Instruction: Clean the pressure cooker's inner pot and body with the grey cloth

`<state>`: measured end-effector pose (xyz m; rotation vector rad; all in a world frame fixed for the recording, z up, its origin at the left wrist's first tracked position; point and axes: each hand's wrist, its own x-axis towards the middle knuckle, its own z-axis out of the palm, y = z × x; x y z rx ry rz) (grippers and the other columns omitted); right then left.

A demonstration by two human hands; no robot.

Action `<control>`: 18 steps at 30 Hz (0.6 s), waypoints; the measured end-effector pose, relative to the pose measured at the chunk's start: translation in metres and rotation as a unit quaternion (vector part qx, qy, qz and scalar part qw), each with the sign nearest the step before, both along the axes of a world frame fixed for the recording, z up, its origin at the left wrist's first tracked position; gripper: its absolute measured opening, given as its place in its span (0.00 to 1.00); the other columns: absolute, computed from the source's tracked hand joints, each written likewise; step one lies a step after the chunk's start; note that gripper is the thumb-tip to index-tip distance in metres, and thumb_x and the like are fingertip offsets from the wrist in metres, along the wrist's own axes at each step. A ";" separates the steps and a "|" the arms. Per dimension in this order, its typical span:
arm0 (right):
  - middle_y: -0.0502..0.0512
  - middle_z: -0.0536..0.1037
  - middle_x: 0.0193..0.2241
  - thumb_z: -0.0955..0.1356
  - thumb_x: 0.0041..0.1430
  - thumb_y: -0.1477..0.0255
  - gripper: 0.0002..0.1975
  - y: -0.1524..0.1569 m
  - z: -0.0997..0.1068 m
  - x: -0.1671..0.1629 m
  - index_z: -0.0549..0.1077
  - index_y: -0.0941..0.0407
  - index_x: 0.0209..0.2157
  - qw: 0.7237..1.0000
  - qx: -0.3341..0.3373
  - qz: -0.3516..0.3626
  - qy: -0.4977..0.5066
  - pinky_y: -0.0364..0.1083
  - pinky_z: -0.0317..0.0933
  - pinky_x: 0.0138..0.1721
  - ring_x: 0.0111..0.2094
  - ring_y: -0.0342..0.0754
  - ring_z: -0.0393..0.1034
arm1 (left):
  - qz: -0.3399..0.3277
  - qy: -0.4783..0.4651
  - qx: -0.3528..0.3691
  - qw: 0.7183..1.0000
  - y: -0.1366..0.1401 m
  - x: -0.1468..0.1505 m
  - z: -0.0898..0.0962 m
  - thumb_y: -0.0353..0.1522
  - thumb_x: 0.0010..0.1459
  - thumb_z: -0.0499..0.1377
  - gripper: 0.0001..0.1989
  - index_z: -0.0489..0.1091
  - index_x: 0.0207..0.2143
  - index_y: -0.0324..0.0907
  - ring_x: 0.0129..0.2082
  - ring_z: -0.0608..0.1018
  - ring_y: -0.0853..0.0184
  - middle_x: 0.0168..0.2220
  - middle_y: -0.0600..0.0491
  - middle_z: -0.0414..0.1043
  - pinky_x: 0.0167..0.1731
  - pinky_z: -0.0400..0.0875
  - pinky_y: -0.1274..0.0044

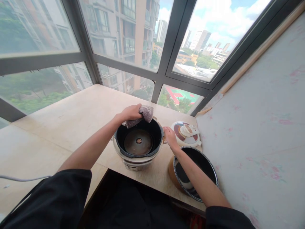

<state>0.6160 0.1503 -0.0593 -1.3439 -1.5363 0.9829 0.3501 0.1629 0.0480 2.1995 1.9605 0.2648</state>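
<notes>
In the head view an electric pressure cooker base [137, 162] stands upright on the counter with its dark inside showing. A round heating plate [138, 142] lies at its bottom. My left hand [132, 113] is closed on a greyish-purple cloth [145, 113] at the cooker's far rim, and part of the cloth hangs over the inner edge. My right hand [170, 136] grips the cooker's side handle [165, 135] on the right, its fingertips partly hidden.
The removed inner pot [175, 173] stands right of the cooker, under my right forearm. Behind it lies the cooker lid [187, 133] by the floral wall [257, 127]. Windows [126, 35] border the pale counter [78, 111]. A grey cord [26, 179] runs at the left.
</notes>
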 end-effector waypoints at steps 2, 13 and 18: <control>0.56 0.81 0.39 0.61 0.57 0.59 0.17 0.001 -0.001 0.000 0.77 0.55 0.34 1.000 -0.001 0.000 0.006 0.49 0.60 0.50 0.45 0.53 0.72 | -0.008 0.037 0.030 0.999 -0.015 0.006 -0.002 0.38 0.52 0.57 0.26 0.64 0.53 0.42 0.46 0.78 0.53 0.49 0.44 0.76 0.42 0.71 0.70; 0.58 0.80 0.39 0.61 0.56 0.58 0.19 0.002 -0.004 0.000 0.76 0.56 0.34 1.000 0.003 0.008 0.013 0.51 0.60 0.50 0.45 0.55 0.72 | 0.031 0.109 -0.029 0.993 -0.046 0.040 -0.021 0.34 0.52 0.56 0.23 0.65 0.50 0.36 0.45 0.79 0.48 0.44 0.38 0.76 0.41 0.73 0.65; 0.58 0.80 0.39 0.61 0.55 0.58 0.19 0.001 -0.003 0.000 0.76 0.56 0.33 1.000 0.001 0.003 0.016 0.51 0.60 0.50 0.44 0.55 0.72 | 0.038 0.050 -0.104 0.993 -0.032 0.058 -0.041 0.33 0.54 0.56 0.24 0.63 0.53 0.34 0.50 0.78 0.47 0.48 0.34 0.74 0.45 0.73 0.63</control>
